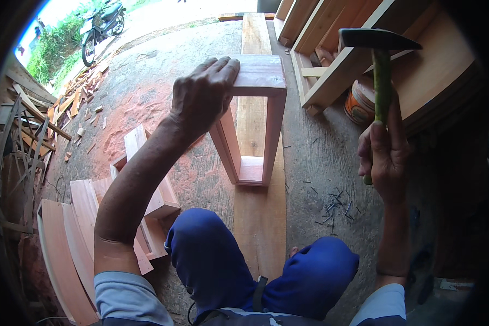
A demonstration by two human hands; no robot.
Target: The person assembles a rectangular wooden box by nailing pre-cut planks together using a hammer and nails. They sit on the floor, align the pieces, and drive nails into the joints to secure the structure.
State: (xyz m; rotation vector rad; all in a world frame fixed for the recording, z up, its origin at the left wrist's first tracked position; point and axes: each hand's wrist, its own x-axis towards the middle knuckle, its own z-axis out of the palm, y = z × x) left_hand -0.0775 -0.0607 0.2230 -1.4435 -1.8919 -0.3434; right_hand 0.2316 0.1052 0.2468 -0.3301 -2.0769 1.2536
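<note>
A narrow rectangular wooden frame (pixel 261 69) stands upright on end on a long plank (pixel 259 228) between my knees. My left hand (pixel 204 89) is closed over the left side of its top end, fingers lying across the upper board. Raised at the right, my right hand (pixel 384 155) grips a hammer (pixel 383 92) by its greenish handle. The dark hammer head is at the top, apart from the frame. Loose nails (pixel 337 206) lie scattered on the concrete floor to the right of the plank.
Wooden boards and box-like pieces (pixel 81 217) lie at my left. Large wooden frames (pixel 331 60) stand at the far right beside an orange and white bucket (pixel 359 103). Wood scraps (pixel 79 100) litter the far left floor. A motorcycle (pixel 102 27) is parked beyond.
</note>
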